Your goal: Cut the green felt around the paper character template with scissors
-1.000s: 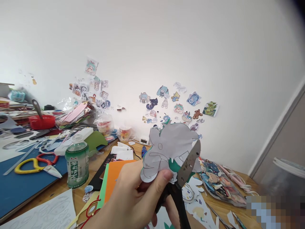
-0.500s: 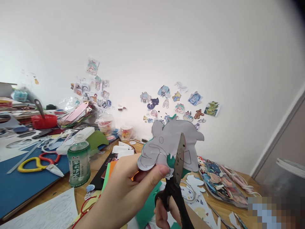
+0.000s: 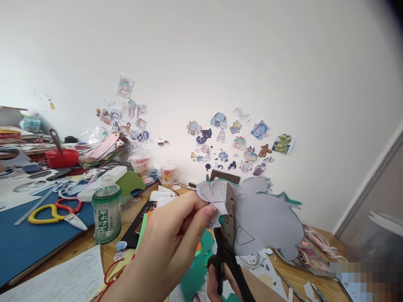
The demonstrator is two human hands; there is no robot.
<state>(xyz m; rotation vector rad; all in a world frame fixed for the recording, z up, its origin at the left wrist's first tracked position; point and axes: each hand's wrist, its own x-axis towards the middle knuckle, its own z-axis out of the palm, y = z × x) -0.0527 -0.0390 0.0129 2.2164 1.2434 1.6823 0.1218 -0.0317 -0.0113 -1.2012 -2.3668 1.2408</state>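
Observation:
A grey-white paper cutout (image 3: 267, 214) with drawn pencil lines and green edges is held up in front of the wall. My left hand (image 3: 179, 235) pinches its left end between thumb and fingers. Black-handled scissors (image 3: 230, 218) are in my right hand (image 3: 217, 281), with the fingers through the handle. Their blade lies upright across the face of the paper, just right of my left thumb. Part of my right hand is hidden behind the handles.
A green-labelled bottle (image 3: 107, 209) stands left of my left hand. Yellow-and-red scissors (image 3: 56, 213) lie on the blue board (image 3: 34, 247). A drawing sheet (image 3: 63, 277) is at front left, green paper (image 3: 195, 272) below my hands. Small cutouts cover the wall (image 3: 176, 54).
The paper cutout has turned clockwise and sits further right and lower. My left hand now pinches nearer its end, and the scissor blade has shifted slightly left and down.

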